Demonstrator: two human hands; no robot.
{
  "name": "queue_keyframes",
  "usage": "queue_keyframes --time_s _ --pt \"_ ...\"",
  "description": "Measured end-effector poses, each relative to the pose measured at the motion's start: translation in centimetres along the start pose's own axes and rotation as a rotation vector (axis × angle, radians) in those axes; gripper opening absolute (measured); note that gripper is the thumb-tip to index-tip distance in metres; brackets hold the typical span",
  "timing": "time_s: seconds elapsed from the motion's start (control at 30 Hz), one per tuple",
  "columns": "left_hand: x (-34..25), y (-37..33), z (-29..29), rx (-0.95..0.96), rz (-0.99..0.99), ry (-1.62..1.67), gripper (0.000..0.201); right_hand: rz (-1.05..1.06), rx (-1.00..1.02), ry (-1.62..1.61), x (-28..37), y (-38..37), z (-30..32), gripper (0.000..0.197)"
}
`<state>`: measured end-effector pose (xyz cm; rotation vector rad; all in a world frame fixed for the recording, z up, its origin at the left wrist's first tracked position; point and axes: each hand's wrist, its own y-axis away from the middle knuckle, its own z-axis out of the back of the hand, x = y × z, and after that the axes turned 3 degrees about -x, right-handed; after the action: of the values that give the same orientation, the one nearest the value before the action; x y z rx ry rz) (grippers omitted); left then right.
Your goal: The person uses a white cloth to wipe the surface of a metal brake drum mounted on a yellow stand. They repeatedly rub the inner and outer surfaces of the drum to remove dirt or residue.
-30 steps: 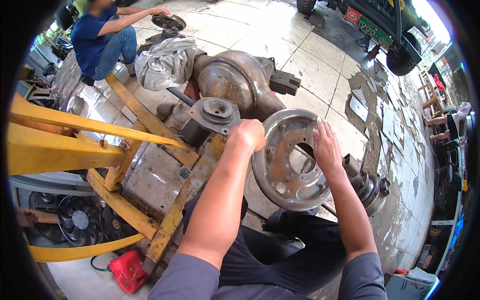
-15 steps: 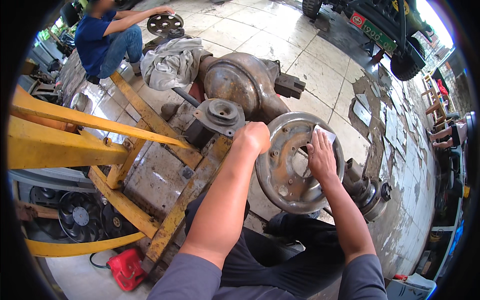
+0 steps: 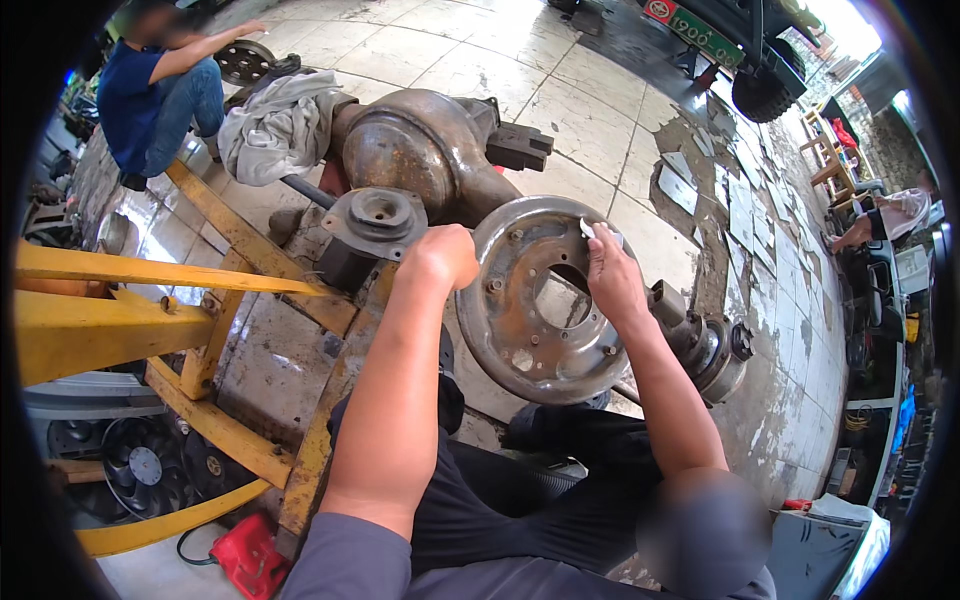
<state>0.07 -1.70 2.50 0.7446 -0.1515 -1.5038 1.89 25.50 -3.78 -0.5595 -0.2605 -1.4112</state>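
Observation:
A round, rust-stained metal plate [image 3: 497,335] with a large centre hole and small bolts stands tilted in front of my knees. At its left rim, my left hand [image 3: 445,258] is closed in a fist, apparently gripping the edge; its fingertips are hidden. My right hand [image 3: 617,280] pinches a small white sheet, perhaps sandpaper [image 3: 588,231], against the plate's upper right part near the rim. Left of the plate is a dark mount with a round cupped top [image 3: 377,212]. A hub-like metal end [image 3: 705,350] shows behind the plate's right side.
A rusty axle housing [image 3: 392,150] lies beyond the plate, with a grey rag [image 3: 280,125] beside it. Yellow steel beams [image 3: 110,335] fill the left. A red can [image 3: 248,560] sits lower left. Another person [image 3: 150,95] crouches upper left; broken tiles [image 3: 750,210] lie right.
The whole view has shifted, so things appear farther left. My right hand has gone from flat on the white sheet to bunched fingers pinching it. The left hand stays at the rim.

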Motion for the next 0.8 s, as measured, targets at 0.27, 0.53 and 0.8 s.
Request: queue_keyframes --time_s 0.27,0.53,0.8 --pt "-0.3 0.3 0.3 0.021 0.029 0.004 0.033 0.231 0.137 0.473 0.8 1.8 0.2 0.055" --pt "-0.2 0.0 0.1 0.010 0.029 0.002 0.032 0.217 0.106 0.405 -0.1 1.6 -2.0 0.050" --pt "0.3 -0.8 -0.7 -0.026 0.036 0.016 0.029 0.194 0.139 0.426 0.8 0.4 -2.8 0.048"
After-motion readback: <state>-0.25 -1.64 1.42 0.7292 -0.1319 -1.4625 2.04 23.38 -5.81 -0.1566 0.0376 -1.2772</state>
